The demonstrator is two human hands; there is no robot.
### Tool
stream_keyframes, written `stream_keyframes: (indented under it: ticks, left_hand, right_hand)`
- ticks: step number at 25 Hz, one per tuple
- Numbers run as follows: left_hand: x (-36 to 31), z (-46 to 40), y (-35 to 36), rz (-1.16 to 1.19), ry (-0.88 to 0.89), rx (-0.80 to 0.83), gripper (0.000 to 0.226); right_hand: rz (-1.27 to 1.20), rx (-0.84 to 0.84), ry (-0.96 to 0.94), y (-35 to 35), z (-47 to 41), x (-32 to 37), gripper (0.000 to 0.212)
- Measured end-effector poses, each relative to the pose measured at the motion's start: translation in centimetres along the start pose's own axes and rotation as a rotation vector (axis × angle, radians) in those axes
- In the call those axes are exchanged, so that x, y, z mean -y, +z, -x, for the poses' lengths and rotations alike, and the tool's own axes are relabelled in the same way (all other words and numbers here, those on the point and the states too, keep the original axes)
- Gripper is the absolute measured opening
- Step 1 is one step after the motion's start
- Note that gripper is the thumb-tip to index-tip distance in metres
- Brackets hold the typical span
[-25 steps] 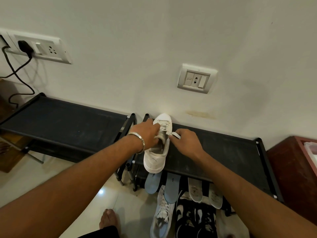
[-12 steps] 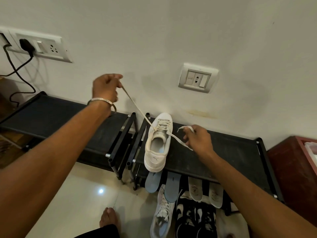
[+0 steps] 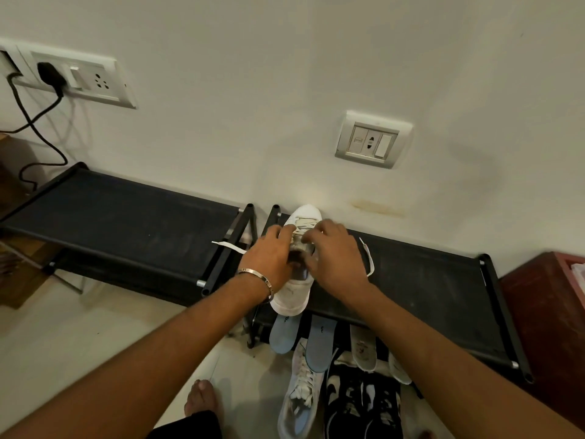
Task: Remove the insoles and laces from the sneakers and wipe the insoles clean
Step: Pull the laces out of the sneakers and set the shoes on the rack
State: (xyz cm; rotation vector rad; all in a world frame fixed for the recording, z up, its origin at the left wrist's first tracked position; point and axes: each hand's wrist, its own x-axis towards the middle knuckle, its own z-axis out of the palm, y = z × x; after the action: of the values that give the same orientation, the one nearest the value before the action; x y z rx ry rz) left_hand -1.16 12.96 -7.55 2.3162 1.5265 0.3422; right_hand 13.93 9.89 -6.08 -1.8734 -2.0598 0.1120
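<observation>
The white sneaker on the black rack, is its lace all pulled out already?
No, the lace still crisscrosses the eyelets near the toe of the white sneaker, where both hands are working at it.

two black racks (image 3: 126, 217), wall sockets (image 3: 372, 141), black plug (image 3: 49, 74), wooden cabinet (image 3: 550, 327)

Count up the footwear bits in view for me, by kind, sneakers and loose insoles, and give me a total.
Sneakers: 3, the white sneaker on the rack under both hands, the pale laced sneaker on the floor and the black-and-white sneaker beside it
Loose insoles: 4, two blue insoles and two white insoles
Total: 7
</observation>
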Motion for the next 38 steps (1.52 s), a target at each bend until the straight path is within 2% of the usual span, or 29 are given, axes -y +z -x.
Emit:
stream_keyframes:
  ticks: [2, 6, 9, 13, 14, 16, 20, 22, 25, 28, 31, 34, 38]
  left_hand:
    - [-0.3, -0.2, 0.7, -0.035, -0.041, -0.033, 0.053]
    - [-0.1, -0.8, 0.7, -0.138, -0.034, -0.042, 0.047]
    - [0.2, -0.9, 0.9, -0.131, -0.079, -0.055, 0.037]
    - [0.2, -1.0, 1.3, -0.078, -0.161, -0.075, 0.032]
    - [0.0, -1.0, 1.4, -0.070, -0.177, -0.083, 0.031]
    - [-0.4, -0.9, 1.5, -0.080, -0.173, -0.105, 0.031]
    - [-0.1, -1.7, 1.6, -0.141, 0.031, -0.149, 0.047]
    - [-0.1, -2.3, 1.0, -0.204, 0.074, -0.114, 0.037]
    - [-0.8, -2.9, 0.4, -0.302, 0.104, -0.096, 0.030]
    - [-0.7, -3.4, -0.2, -0.413, 0.132, -0.055, 0.029]
    - [-0.4, -4.3, -0.8, -0.459, 0.148, -0.015, 0.024]
    - [-0.2, -5.3, -1.1, -0.435, 0.143, -0.010, 0.021]
    - [0.1, -4.4, -0.1, -0.239, 0.093, -0.051, 0.025]
  right_hand:
    - [0.238, 0.077, -0.137, 0.8, -0.3, 0.8, 0.036]
    - [0.395, 0.130, -0.102, 1.3, -1.5, 1.3, 0.036]
    - [0.275, 0.108, -0.025, 1.6, -1.6, 0.9, 0.021]
    - [-0.350, -0.043, 0.223, 1.7, -0.9, -1.4, 0.022]
    - [-0.423, -0.058, 0.257, 1.6, -1.0, -1.6, 0.021]
    - [-0.368, -0.039, 0.235, 1.7, -1.3, -1.3, 0.020]
    - [-0.091, -0.035, 0.087, 2.7, -0.9, -0.6, 0.019]
    - [0.020, -0.061, 0.066, 3.0, -0.5, -0.5, 0.022]
    - [0.026, 0.006, 0.109, 2.7, -0.6, -0.2, 0.034]
    - [0.063, 0.084, 0.137, 2.2, -1.3, 0.0, 0.025]
    - [-0.003, 0.083, 0.139, 1.8, -1.3, -0.6, 0.024]
    - [-0.081, 0.077, 0.140, 1.5, -1.6, -1.2, 0.023]
    - [-0.066, 0.096, 0.149, 1.3, -2.2, -1.2, 0.023]
